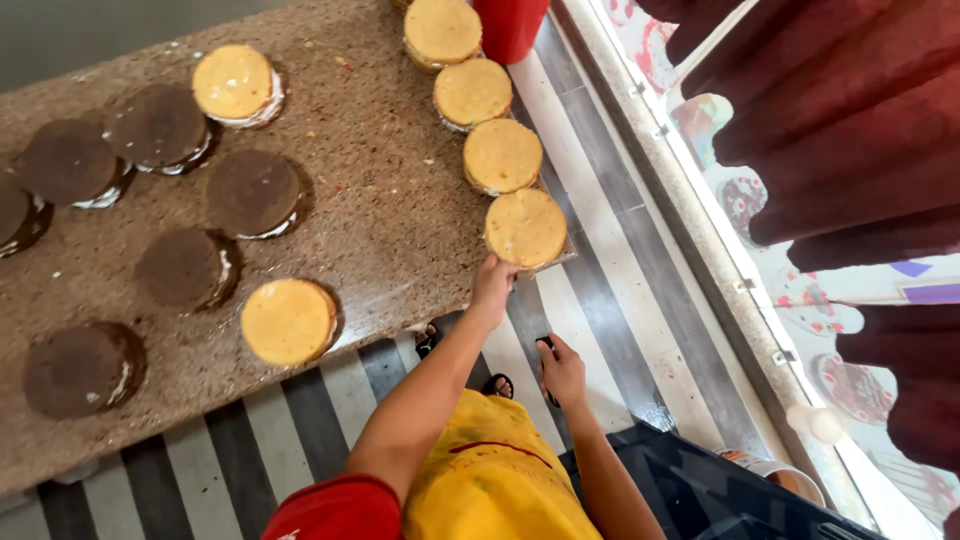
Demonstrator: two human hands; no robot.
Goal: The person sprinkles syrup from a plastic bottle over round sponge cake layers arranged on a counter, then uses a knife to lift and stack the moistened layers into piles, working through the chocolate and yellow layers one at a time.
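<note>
Looking straight down now at a speckled granite counter (380, 200) crowded with round cakes. The left hand (492, 283) reaches up to the counter's edge, fingers curled over the rim of the nearest yellow sponge cake (526, 228); it touches the cake's near side or the clear sheet under it, though I cannot tell which it is pinching. That cake sits at the near end of a row of four yellow sponges (485, 110) running away along the counter's right edge, toward a red container (510, 25) at the far end.

The right hand (562, 370) hangs lower, off the counter and above the striped floor (600, 290), closed loosely around a small dark object (547, 346) too small to make out.

Out on the middle of the counter, another yellow cake (288, 321) lies near the front edge, and one more (235, 84) sits farther back with white cream showing at its rim. Around them, dark chocolate cakes (250, 192) are scattered to the left, several with white cream peeking out underneath.

The person wears a yellow apron (490, 470) and a red sleeve (335, 512). Bottom right, a black crate (700, 490) stands beside a tub (775, 475).
</note>
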